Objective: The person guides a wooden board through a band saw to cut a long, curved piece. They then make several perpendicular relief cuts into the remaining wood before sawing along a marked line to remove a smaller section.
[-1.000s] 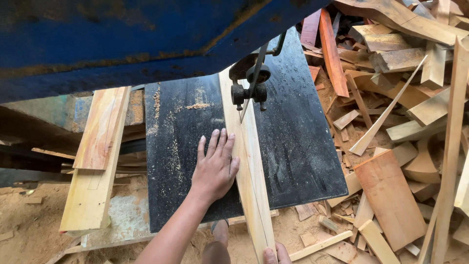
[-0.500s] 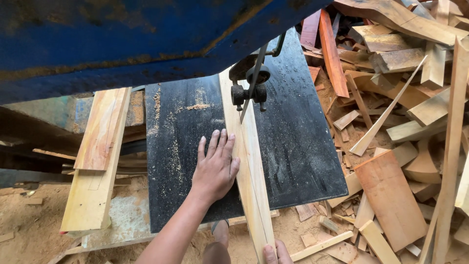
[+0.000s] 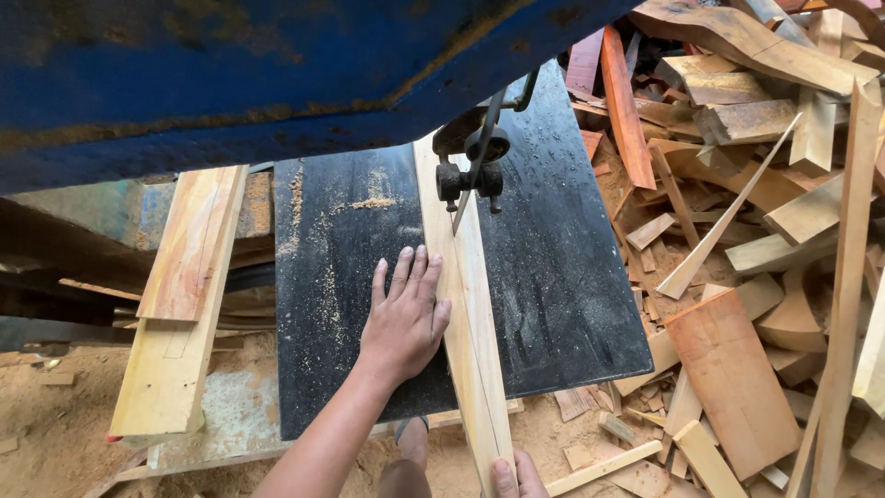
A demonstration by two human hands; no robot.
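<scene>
A long pale wooden plank [image 3: 472, 323] lies lengthwise on the black saw table [image 3: 553, 277], its far end at the band saw blade and guide [image 3: 470, 180]. My left hand [image 3: 404, 318] rests flat on the table with fingers apart, its fingertips pressed against the plank's left edge. My right hand [image 3: 516, 478] shows only as fingertips at the bottom edge, gripping the plank's near end. A thin pencil line runs along the plank.
The blue saw housing [image 3: 230, 74] fills the top left. Two stacked planks [image 3: 180, 295] lie to the left of the table. A large heap of wood offcuts [image 3: 756, 231] covers the right side. Sawdust covers the floor [image 3: 55, 433], and my foot [image 3: 410, 443] shows below the table.
</scene>
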